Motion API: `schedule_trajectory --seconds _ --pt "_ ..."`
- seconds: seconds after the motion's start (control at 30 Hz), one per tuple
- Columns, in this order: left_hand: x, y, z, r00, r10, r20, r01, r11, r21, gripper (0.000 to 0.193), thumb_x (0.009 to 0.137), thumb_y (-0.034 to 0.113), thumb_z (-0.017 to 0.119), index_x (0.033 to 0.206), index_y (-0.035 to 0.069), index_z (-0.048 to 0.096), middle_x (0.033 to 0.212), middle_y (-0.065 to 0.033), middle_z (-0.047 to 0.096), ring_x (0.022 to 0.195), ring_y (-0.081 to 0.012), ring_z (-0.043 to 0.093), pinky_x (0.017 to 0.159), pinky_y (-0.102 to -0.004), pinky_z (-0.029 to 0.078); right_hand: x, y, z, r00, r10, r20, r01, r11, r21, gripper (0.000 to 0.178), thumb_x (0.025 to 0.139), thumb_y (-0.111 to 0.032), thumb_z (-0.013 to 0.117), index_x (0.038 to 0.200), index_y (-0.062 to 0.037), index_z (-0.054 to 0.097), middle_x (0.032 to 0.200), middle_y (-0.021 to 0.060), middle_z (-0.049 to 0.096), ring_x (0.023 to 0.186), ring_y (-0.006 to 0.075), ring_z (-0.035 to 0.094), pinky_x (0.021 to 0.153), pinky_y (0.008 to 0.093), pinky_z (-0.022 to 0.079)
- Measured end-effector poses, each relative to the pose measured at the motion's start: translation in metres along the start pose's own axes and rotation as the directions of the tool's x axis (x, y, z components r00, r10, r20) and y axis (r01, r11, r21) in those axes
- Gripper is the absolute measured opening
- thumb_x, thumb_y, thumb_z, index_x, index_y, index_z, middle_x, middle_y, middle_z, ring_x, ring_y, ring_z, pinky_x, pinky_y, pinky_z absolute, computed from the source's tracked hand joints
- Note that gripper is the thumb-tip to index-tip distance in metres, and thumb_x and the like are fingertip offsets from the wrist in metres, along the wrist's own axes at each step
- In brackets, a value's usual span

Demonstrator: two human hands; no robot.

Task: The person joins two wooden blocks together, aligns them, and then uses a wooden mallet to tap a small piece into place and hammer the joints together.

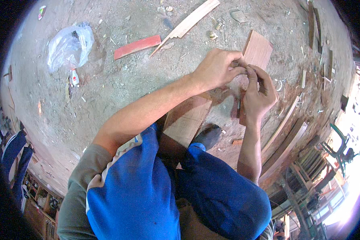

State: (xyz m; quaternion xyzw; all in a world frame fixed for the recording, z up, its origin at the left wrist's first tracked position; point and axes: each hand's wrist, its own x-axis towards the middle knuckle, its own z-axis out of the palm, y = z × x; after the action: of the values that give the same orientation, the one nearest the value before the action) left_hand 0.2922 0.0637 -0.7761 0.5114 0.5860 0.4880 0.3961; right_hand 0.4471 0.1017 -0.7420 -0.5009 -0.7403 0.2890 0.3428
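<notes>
Left hand [217, 69]: reaches across from the left, fingers curled and closed against the near edge of the reddish board [257, 51], seemingly to steady it; the board stands tilted on the dusty floor [108, 92], just beyond both hands. Right hand [258, 94]: raised beside the left, fingertips pinched together on something small at the board's lower edge (too small and too covered to identify); a dark, thin object [239, 107] shows below its palm, kind unclear. Long plank [187, 119]: runs from under the left forearm toward the knees, apparently a rest or work surface; its near end is hidden between the blue trouser legs [136, 192]. Dark shoe [207, 136]: partly hidden beside the plank. Clear plastic bag [70, 47], red strip [137, 47], pale splintered strip [188, 23]: well apart, lying loose on the floor. Stacked planks [286, 138]: at right, bent by the lens.
</notes>
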Motion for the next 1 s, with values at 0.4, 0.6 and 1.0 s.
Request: schedule_trajectory --seconds 0.4,0.6,1.0 --pt "0.001 -0.005 0.003 0.997 0.065 -0.039 -0.065 0.998 0.000 0.016 0.085 0.016 0.075 0.094 0.002 0.073 0.085 -0.0192 0.073 0.079 -0.0351 0.073 0.069 -0.0417 0.057 0.001 -0.011 -0.001 0.990 -0.137 0.016 0.138 0.980 -0.142 0.011 0.086 0.000 0.075 0.096 -0.0032 0.075 0.093 0.0097 0.076 0.085 0.0206 0.074 0.076 0.0325 0.058" --pt "0.001 -0.007 0.004 0.999 0.029 -0.029 -0.030 0.998 -0.047 0.015 0.085 0.015 0.075 0.094 0.003 0.073 0.084 -0.0194 0.073 0.078 -0.0351 0.073 0.067 -0.0402 0.058 0.001 -0.014 0.000 0.976 -0.215 0.032 0.217 0.962 -0.167 0.011 0.086 0.001 0.074 0.096 -0.0031 0.074 0.094 0.0100 0.075 0.085 0.0222 0.073 0.076 0.0328 0.057" --pt "0.002 -0.006 0.002 0.998 0.062 -0.009 -0.063 0.997 -0.055 0.014 0.085 0.015 0.075 0.094 0.004 0.073 0.082 -0.0178 0.073 0.077 -0.0336 0.074 0.067 -0.0382 0.058 -0.002 -0.025 -0.006 0.996 -0.075 0.056 0.084 0.982 -0.168 0.012 0.087 0.000 0.073 0.099 -0.0025 0.073 0.095 0.0109 0.074 0.085 0.0212 0.072 0.075 0.0332 0.057"
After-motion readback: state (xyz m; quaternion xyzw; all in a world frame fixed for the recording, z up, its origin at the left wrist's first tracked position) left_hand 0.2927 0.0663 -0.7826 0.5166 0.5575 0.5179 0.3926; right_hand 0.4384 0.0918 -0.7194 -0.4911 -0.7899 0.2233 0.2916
